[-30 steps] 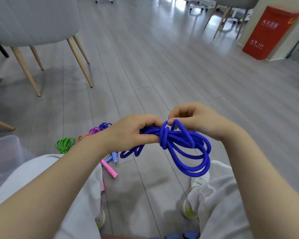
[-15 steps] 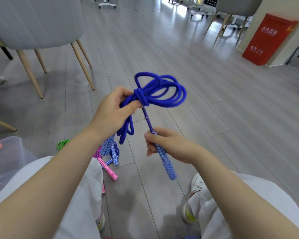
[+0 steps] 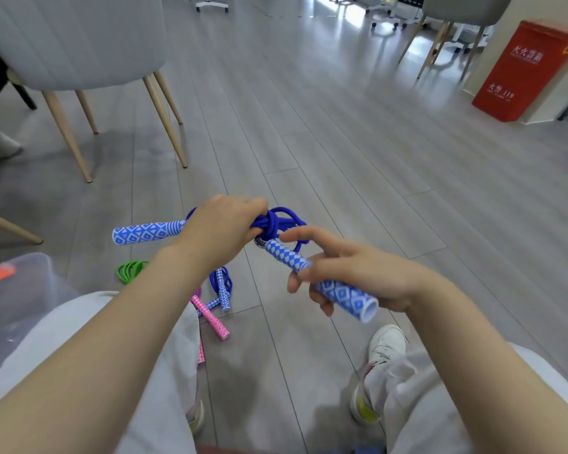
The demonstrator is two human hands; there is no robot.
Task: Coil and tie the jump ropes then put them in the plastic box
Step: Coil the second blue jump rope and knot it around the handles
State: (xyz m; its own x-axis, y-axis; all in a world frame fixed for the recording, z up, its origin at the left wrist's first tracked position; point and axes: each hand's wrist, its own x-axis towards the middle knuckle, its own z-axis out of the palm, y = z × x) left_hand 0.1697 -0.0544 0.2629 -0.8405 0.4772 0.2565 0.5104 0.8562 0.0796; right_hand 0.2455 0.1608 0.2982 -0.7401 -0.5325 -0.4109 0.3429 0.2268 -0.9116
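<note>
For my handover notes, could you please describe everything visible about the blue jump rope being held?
The blue jump rope has a thick, matte, deep-blue cord, coiled into a bundle with a wrap knotted around its middle. Its two handles bear a blue-and-white diamond pattern. The left hand grips the bundle, one handle jutting out to the left. The right hand holds the other handle, forefinger extended toward the knot. The rope hangs in the air above the floor, touching nothing else.
</note>
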